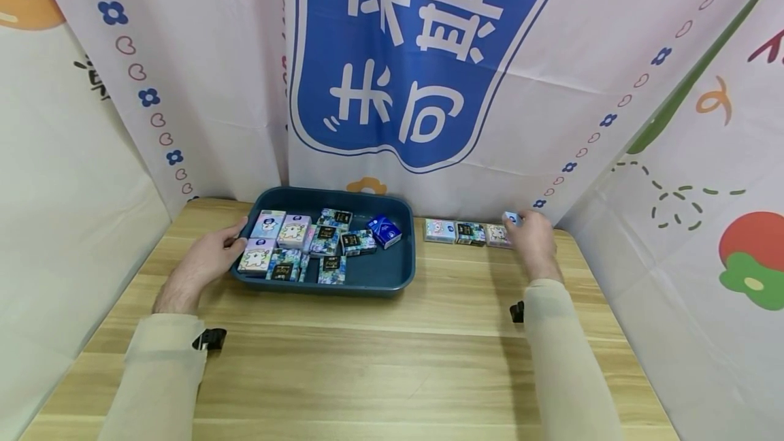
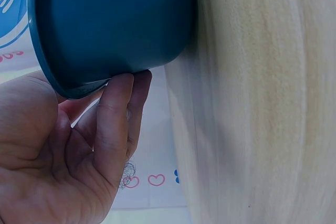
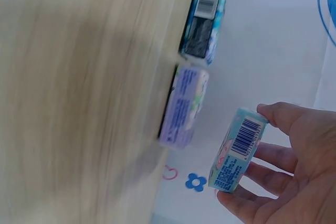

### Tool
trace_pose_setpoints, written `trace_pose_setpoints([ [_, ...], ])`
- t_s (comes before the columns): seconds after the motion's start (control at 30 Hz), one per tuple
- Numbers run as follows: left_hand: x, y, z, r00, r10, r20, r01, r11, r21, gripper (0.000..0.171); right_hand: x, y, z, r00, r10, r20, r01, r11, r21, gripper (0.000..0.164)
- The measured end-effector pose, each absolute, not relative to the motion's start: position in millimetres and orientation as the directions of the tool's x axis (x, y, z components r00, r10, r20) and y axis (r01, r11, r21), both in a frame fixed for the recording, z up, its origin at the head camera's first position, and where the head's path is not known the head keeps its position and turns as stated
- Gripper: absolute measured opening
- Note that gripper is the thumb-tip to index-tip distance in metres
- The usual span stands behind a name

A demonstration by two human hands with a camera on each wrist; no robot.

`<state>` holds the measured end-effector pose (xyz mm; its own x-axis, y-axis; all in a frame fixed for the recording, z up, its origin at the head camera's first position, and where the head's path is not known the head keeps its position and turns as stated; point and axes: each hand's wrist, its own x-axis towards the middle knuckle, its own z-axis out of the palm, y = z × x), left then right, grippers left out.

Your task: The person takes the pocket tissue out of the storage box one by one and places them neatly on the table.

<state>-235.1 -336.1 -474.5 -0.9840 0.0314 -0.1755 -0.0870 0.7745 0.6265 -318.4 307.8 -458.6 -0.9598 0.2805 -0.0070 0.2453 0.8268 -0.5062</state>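
My left hand (image 1: 211,255) grips the left rim of a dark teal plastic tray (image 1: 349,289), its fingers against the outer wall (image 2: 121,19). Inside the tray lie several pocket tissue packs: pale ones with cartoon prints (image 1: 255,255), dark floral ones (image 1: 324,240) and a deep blue one (image 1: 384,231). On the right, my right hand (image 1: 535,242) pinches a light blue tissue pack (image 3: 238,150) between thumb and fingertips. It is tilted and held off the table, beside a purple tissue pack (image 3: 182,106) that ends a short row by the back curtain.
The row also has a floral pack (image 1: 470,233) and a pale blue pack (image 1: 439,231) to the left. Printed curtains (image 1: 245,73) enclose the back and sides of the wooden table (image 1: 367,366). Bare tabletop lies in front of the tray and row.
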Motion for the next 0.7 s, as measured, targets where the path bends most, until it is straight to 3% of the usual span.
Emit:
trace_pose_setpoints([
  [0.5,-237.3,-336.3,-475.5,-0.981,0.026,-0.194,-0.102,0.780,0.617,0.067,-325.0,342.0,-468.0,-0.950,0.305,-0.068,0.292,0.791,-0.538,0.061],
  [0.7,-242.7,-342.4,-484.6,-0.983,0.030,-0.181,-0.093,0.767,0.634,0.070,-329.5,351.6,-474.9,-0.947,0.312,-0.081,0.310,0.811,-0.496,0.059],
])
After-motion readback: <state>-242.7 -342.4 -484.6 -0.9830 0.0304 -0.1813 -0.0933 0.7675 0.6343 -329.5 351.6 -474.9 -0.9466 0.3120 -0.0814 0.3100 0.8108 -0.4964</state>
